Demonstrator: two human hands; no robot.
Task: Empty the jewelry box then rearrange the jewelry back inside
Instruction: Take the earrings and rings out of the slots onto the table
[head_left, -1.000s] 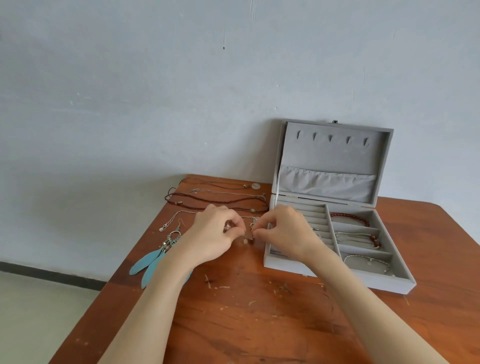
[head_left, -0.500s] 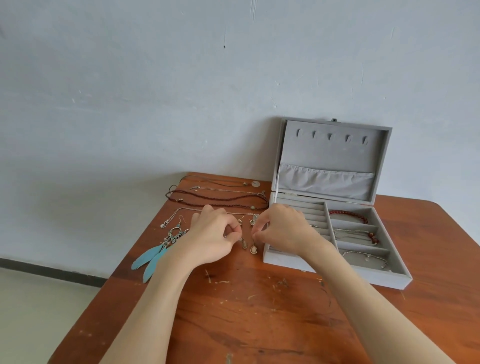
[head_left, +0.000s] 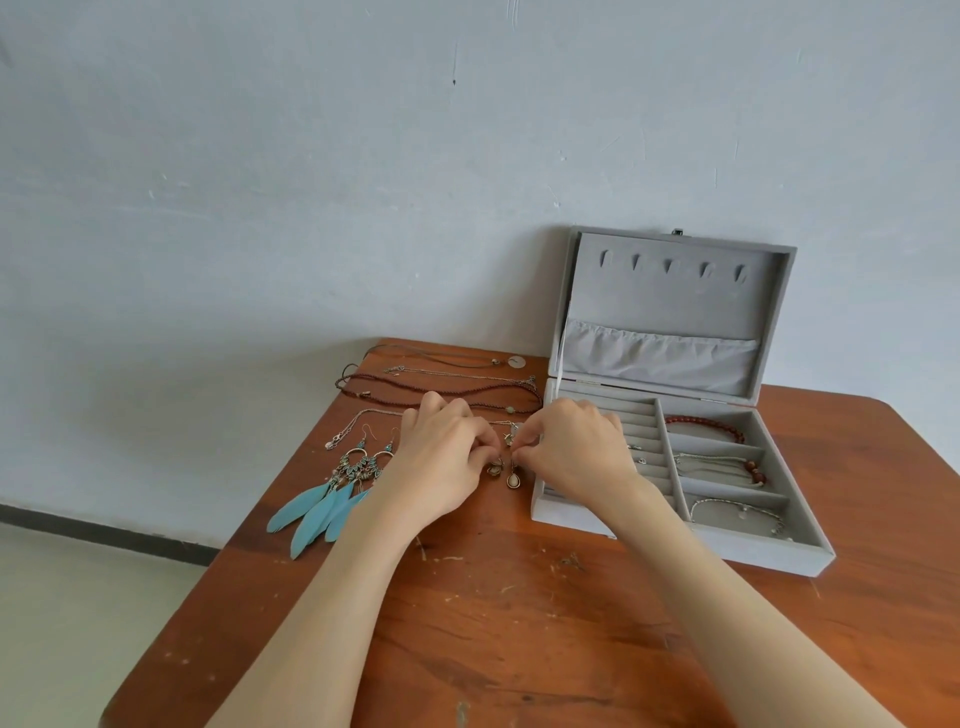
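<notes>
The grey jewelry box (head_left: 571, 512) stands open at the table's back right, lid upright. Its right compartments hold a red bead bracelet (head_left: 706, 425), a silver bracelet with red beads (head_left: 722, 465) and a thin silver chain (head_left: 737, 512). Just left of the box, my left hand (head_left: 441, 462) pinches a small drop earring (head_left: 494, 468) on the table. My right hand (head_left: 576, 447) pinches the hook of a second drop earring (head_left: 514, 479), its pale oval stone resting on the wood. Both hands' fingertips nearly meet.
Two blue feather earrings (head_left: 322, 506) lie left of my left hand near the table's left edge. Several necklaces (head_left: 441, 387) are laid in rows behind my hands. The wooden table (head_left: 519, 623) stands against a pale wall; the floor drops away at left.
The two small drop earrings, hidden under my fingers a second ago, now lie in sight between my hands. Both hands stay close together beside the box.
</notes>
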